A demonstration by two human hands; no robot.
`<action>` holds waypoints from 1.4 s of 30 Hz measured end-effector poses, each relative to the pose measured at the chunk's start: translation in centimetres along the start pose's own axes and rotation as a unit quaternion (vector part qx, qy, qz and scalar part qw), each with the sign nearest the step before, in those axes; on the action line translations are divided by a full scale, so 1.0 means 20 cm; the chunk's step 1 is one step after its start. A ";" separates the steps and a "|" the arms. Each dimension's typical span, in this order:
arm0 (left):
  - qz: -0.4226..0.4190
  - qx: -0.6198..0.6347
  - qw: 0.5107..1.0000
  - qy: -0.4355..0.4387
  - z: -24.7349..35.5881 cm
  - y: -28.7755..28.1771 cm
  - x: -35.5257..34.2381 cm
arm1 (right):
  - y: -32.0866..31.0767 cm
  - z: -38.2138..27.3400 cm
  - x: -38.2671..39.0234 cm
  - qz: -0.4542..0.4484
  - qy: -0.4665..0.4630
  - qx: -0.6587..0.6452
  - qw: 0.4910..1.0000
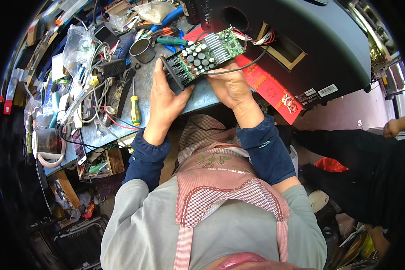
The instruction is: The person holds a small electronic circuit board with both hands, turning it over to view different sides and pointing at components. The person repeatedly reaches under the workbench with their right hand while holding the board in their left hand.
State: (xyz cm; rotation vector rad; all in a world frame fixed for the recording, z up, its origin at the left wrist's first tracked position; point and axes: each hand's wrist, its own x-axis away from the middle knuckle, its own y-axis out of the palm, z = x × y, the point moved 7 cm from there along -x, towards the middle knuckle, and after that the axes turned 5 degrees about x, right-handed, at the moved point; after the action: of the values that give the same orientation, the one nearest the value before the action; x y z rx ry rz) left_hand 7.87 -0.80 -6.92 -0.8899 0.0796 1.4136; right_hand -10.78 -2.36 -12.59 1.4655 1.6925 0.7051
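1. While both hands close on it, the green circuit board [205, 55] sits tilted above the far edge of the desk [146, 74], just in front of the big dark speaker cabinet [301, 40].
2. The left hand [164, 96] grips the board's near-left end, where a black faceplate [175, 74] runs along its edge; the thumb lies on the lower side and the fingers wrap up behind the plate.
3. The right hand [231, 85] clasps the board's lower long edge from beneath, fingertips touching the rim.
4. The board carries round capacitors and a ribbed silver heat sink [215, 45]; a black cable [247, 66] loops from under it toward the cabinet, and red and white wires [256, 38] run from its far end into a cabinet opening.
5. A red printed box [267, 85] lies under the right hand, partly beneath the cabinet.
6. Left of the left hand, a yellow-and-green-handled screwdriver [135, 108] rests on the desk, near a tangle of cables.
7. Farther back stand a small metal cup [142, 49] and a teal-handled tool [171, 40].
8. At the desk's left end sits a white kettle [47, 146].
9. Another person's dark sleeve [346, 148] shows at the right.
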 end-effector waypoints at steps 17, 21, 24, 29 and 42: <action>0.009 -0.004 1.000 0.005 -0.03 0.01 0.00 | -0.01 0.00 0.01 0.002 -0.005 0.030 1.000; 0.009 -0.002 1.000 0.007 -0.03 0.01 0.00 | -0.02 0.01 0.01 -0.001 0.000 0.035 0.999; 0.008 -0.002 1.000 0.008 -0.04 0.01 0.00 | -0.03 0.00 0.01 -0.002 -0.001 0.034 0.999; 0.007 -0.008 1.000 0.001 -0.04 0.01 0.00 | -0.01 -0.01 0.01 -0.003 -0.011 0.031 0.999; 0.006 0.005 1.000 0.005 -0.08 0.02 0.00 | -0.01 0.00 0.01 -0.006 -0.007 0.036 0.999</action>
State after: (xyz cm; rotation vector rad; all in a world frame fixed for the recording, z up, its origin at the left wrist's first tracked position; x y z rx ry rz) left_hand 8.27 -1.67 -8.22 -0.8898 0.1011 1.4192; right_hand -11.00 -2.25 -12.83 1.5061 1.7297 0.6310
